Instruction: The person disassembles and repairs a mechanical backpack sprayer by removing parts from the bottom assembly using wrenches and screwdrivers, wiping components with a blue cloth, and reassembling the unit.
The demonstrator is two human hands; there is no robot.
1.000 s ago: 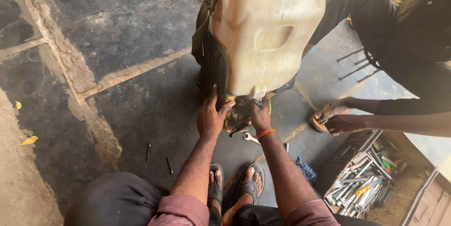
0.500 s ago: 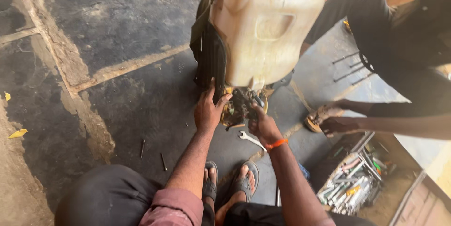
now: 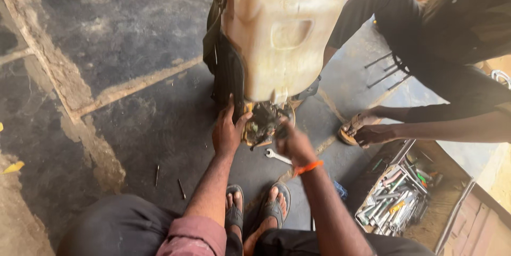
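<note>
We are bracing the left hand (image 3: 228, 131), fingers spread, flat against the black tyre (image 3: 230, 77), while the right hand (image 3: 291, 147) is curling toward the greasy hub (image 3: 263, 123) under the cream tank (image 3: 282, 27); we cannot tell whether it is gripping anything. Keeping the left palm firm is steadying the wheel. A spanner (image 3: 278, 156) is lying on the floor just below the right hand, between it and our sandals (image 3: 255, 211).
</note>
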